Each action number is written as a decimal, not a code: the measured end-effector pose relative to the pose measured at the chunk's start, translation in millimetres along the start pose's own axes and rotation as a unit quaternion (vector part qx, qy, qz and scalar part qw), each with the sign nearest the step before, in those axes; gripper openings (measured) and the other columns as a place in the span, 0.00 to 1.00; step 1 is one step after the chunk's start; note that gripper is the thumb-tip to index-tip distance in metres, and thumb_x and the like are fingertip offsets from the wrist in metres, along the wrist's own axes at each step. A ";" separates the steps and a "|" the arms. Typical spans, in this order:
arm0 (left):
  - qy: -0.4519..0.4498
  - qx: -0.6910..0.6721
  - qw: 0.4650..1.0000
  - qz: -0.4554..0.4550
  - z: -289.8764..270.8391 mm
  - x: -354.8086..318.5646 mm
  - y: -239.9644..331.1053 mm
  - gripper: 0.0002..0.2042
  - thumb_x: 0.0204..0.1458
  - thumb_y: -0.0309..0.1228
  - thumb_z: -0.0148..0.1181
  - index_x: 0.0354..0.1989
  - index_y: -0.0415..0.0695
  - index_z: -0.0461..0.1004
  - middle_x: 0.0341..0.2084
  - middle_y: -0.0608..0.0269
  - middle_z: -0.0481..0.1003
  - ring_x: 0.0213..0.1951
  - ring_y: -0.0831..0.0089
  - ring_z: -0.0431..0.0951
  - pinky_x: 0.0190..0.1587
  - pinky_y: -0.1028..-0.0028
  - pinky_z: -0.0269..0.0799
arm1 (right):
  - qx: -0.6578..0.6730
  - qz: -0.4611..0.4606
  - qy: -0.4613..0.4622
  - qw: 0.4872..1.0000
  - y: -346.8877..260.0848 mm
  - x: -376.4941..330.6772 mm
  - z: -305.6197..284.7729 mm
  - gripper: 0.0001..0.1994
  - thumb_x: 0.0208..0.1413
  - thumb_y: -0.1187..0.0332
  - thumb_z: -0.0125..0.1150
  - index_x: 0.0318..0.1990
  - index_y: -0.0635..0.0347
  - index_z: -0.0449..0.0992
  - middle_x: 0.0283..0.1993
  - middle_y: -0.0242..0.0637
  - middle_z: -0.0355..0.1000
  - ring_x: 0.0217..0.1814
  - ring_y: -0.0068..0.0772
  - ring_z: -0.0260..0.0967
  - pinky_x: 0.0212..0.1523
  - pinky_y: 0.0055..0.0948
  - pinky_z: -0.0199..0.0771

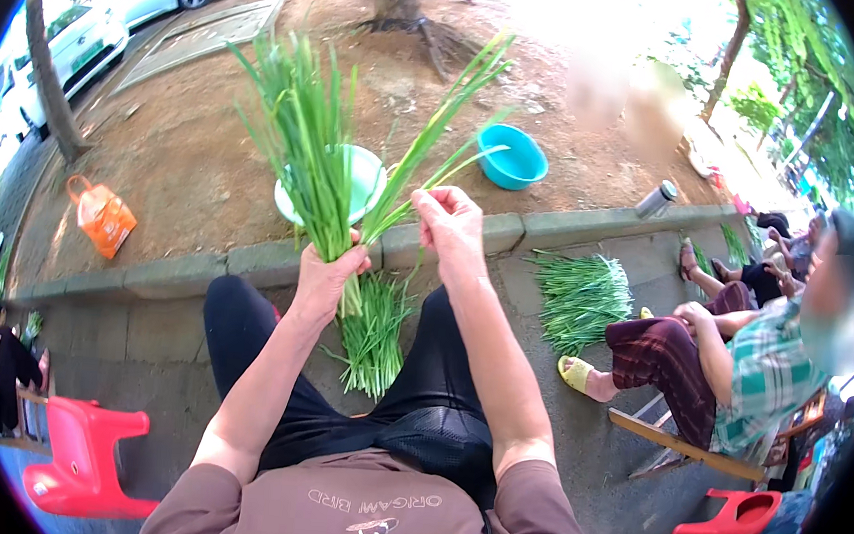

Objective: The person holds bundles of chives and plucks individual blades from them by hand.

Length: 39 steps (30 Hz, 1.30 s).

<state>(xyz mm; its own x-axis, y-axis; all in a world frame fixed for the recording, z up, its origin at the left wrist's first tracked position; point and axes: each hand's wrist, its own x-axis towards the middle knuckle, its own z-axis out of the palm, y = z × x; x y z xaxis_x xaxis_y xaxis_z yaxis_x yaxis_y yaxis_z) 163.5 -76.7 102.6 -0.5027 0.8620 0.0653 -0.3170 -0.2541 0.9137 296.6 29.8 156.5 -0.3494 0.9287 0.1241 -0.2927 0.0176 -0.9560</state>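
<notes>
My left hand (329,277) is closed around the lower stems of a bunch of garlic chives (317,163), held upright above my knees with the leaves fanned out in two parts. Just right of the bunch, my right hand (453,231) has its thumb and fingers pinched together beside the leaves; what lies between the fingertips is too small to make out. On the ground between my legs sits a pile of chives (374,348), partly below the bunch. A pale green basin (368,177) stands behind the bunch, which hides much of it.
A teal basin (513,158) and an orange bag (102,218) rest on the dirt beyond the stone curb (186,271). By the curb at right are a flask (657,199) and another chive pile (582,301). A seated person (754,378) is at right; red stools (81,456) flank me.
</notes>
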 end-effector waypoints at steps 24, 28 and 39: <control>0.051 -0.029 0.998 -0.005 34.2 6.1 1.3 0.11 0.45 0.22 0.61 0.38 0.40 0.71 0.32 0.58 0.76 0.25 0.75 0.74 0.28 0.76 0.70 | -0.098 -0.147 0.060 0.982 -5.4 17.4 -2.7 0.09 0.47 0.71 0.63 0.25 0.63 0.69 0.20 0.27 0.64 0.22 0.16 0.59 0.23 0.21 0.62; 0.044 -0.047 0.998 0.018 5.9 -8.8 9.1 0.09 0.47 0.19 0.58 0.37 0.40 0.70 0.32 0.56 0.76 0.26 0.74 0.74 0.28 0.76 0.70 | 0.005 -0.068 -0.053 0.996 -9.8 2.6 13.8 0.07 0.51 0.72 0.61 0.28 0.60 0.68 0.18 0.25 0.63 0.15 0.13 0.55 0.15 0.16 0.53; 0.064 -0.027 0.997 0.042 -42.5 -50.5 11.7 0.08 0.47 0.20 0.60 0.37 0.41 0.72 0.27 0.63 0.75 0.27 0.76 0.76 0.32 0.77 0.72 | 0.167 0.056 -0.117 0.977 -11.7 2.7 24.6 0.05 0.48 0.76 0.59 0.28 0.57 0.68 0.22 0.28 0.67 0.16 0.17 0.62 0.15 0.15 0.58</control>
<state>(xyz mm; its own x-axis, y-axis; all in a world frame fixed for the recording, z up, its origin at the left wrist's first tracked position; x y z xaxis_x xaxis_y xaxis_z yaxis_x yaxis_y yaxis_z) 151.0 -141.8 92.9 -0.6267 0.7745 0.0867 -0.3102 -0.3500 0.8839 277.1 23.0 174.6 -0.5787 0.8069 0.1178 -0.5010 -0.2378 -0.8321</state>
